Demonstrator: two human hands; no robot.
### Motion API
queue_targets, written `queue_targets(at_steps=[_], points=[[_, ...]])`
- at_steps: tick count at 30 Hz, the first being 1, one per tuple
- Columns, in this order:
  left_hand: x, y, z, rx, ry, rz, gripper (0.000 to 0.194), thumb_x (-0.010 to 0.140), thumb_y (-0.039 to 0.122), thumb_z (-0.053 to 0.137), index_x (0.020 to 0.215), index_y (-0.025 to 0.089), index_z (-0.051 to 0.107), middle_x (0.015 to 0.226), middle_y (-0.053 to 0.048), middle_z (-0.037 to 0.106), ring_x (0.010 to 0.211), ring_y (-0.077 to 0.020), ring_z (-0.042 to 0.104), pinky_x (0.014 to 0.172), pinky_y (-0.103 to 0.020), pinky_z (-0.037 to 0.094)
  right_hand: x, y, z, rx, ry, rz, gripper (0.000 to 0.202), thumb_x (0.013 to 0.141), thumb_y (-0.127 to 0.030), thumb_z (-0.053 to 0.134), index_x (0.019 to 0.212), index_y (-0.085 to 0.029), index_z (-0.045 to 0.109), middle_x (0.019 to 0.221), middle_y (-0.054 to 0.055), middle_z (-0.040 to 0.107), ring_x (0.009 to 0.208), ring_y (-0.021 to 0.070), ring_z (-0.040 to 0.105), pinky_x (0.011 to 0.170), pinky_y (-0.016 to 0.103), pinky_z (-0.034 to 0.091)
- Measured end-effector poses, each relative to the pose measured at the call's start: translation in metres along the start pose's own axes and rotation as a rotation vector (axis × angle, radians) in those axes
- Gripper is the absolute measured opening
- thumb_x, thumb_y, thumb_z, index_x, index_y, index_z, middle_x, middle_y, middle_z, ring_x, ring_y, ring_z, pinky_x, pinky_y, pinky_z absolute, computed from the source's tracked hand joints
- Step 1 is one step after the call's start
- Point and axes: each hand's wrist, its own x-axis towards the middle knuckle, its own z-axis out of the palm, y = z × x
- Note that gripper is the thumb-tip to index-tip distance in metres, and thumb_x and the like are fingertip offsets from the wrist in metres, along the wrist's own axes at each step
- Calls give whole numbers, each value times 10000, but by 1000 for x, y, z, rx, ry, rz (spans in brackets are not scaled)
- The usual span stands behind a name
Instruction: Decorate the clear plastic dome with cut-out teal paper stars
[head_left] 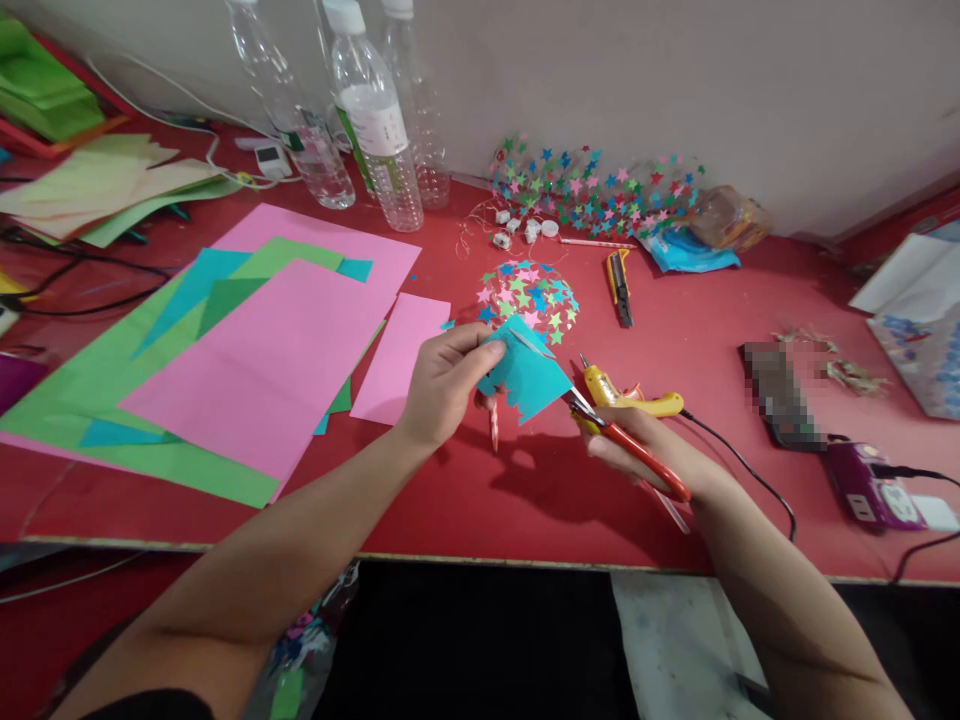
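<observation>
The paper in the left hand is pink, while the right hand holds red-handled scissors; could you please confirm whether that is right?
Not quite: the head view shows that the paper in the left hand is turquoise, not pink. The right hand does hold red-handled scissors.

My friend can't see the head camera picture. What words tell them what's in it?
A person's left hand grips turquoise paper while the right hand holds red-handled scissors against it. Around them on a red table are colorful stars, pink, green and blue sheets, a yellow glue gun and clear bottles.
</observation>
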Motion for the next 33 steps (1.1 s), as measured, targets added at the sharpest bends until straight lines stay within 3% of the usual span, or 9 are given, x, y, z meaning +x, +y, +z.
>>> queue_targets(at_steps=[11, 26, 33], points=[[5, 0, -9, 192, 28, 90, 308, 861, 263, 600, 572, 191, 525, 464, 41, 458, 387, -68, 405, 362, -199, 284, 3, -1, 12, -75, 109, -43, 580, 882, -756, 435, 661, -223, 378, 564, -58, 320, 509, 83, 289, 480, 251, 232], [5, 0, -7, 196, 42, 106, 318, 859, 257, 596, 559, 189, 512, 453, 45, 438, 375, -59, 402, 366, -200, 282, 6, 6, 10, -138, 83, -51, 578, 877, -748, 451, 651, -225, 360, 595, -52, 330, 537, 95, 291, 513, 268, 245], [5, -5, -9, 152, 62, 45, 264, 849, 278, 625, 606, 190, 569, 476, 41, 496, 363, -63, 427, 325, -182, 296, 8, 6, 10, -77, 74, -3, 561, 841, -706, 557, 644, -222, 353, 604, -59, 301, 544, 91, 279, 514, 257, 249]])
